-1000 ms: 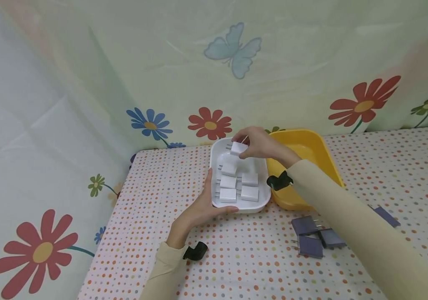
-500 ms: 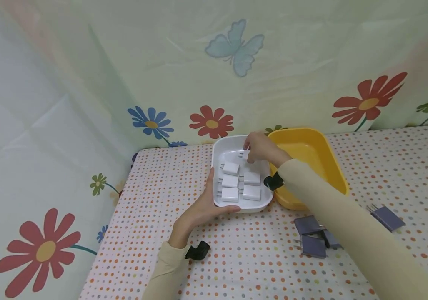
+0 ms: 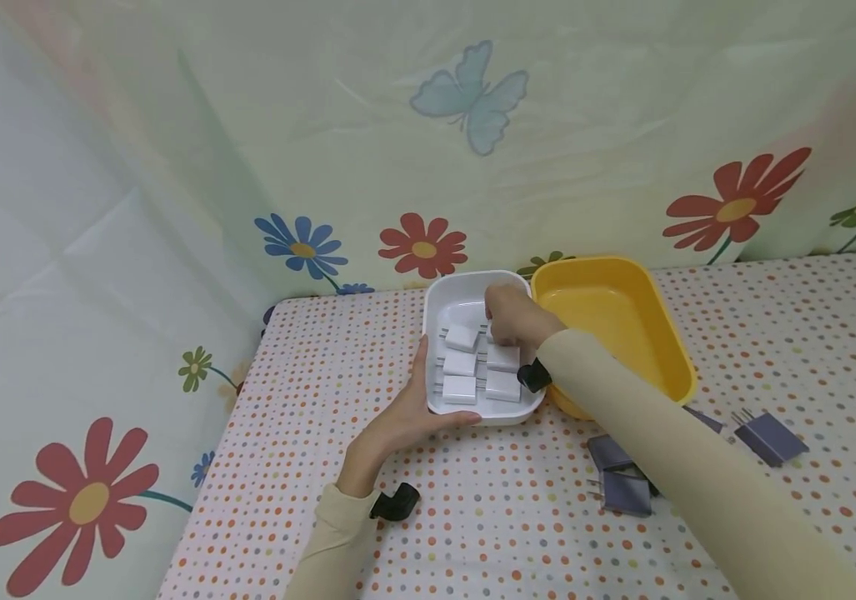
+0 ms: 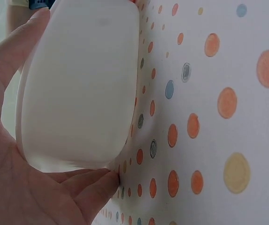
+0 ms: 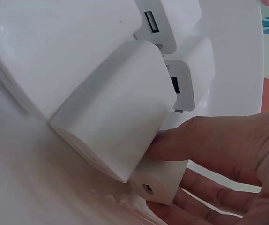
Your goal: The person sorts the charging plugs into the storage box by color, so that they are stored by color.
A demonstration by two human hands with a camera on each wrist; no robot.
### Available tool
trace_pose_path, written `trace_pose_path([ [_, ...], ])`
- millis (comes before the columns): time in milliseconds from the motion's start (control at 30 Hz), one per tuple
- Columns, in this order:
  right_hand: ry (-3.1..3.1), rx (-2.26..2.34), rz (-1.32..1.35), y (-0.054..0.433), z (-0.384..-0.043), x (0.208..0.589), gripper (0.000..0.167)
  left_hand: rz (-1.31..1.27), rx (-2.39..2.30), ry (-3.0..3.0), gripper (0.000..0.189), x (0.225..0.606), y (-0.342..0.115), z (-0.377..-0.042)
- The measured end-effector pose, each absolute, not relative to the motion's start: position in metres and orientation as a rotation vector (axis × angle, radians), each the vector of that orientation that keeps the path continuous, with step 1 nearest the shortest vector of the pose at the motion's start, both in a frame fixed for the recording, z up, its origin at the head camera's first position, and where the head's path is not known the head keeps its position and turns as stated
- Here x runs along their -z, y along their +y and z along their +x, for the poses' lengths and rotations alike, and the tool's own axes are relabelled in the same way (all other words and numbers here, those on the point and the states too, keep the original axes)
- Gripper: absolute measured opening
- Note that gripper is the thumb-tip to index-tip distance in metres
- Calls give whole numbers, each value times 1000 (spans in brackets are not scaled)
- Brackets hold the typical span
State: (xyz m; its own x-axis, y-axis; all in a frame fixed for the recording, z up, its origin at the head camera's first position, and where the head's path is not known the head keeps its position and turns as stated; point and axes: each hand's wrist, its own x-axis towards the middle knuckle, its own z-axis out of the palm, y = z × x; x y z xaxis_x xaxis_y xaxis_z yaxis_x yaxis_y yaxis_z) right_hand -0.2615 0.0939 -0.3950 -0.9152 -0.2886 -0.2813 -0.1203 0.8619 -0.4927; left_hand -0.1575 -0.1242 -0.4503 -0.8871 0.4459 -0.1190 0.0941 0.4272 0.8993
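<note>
Pinching a white plug adapter (image 5: pixel 158 180) between thumb and fingers, a person's right hand (image 3: pixel 515 317) reaches inside a white tray (image 3: pixel 458 302) as the left hand (image 3: pixel 403 417) grasps the tray's near corner, thumb along the near wall, fingers against the side. Between the hands and just nearer the person than the right hand, five other white adapters (image 3: pixel 460 363) lie in two columns, prongs toward the left hand's fingers. The pinched piece, at the far end of the right-hand column, would make two matching threes; that layout looks all but done, with its release left. The purple adapters (image 3: pixel 771 437) appear untouched, lying loose on the desk (image 3: pixel 473 533) beside and partly behind the right sleeve (image 3: pixel 668 442). None shows in the yellow tray (image 3: pixel 623 317), just beside the right hand.
</note>
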Motion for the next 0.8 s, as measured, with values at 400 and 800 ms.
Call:
trace_pose_path([
  [400, 2678, 610, -273, 92, -256, 394, 31, 466, -1443, 2338, 136, 449, -124, -155],
  [800, 2849, 647, -579, 104, -217, 353, 38, 441, -1433, 2351, 138, 451, -124, -155],
])
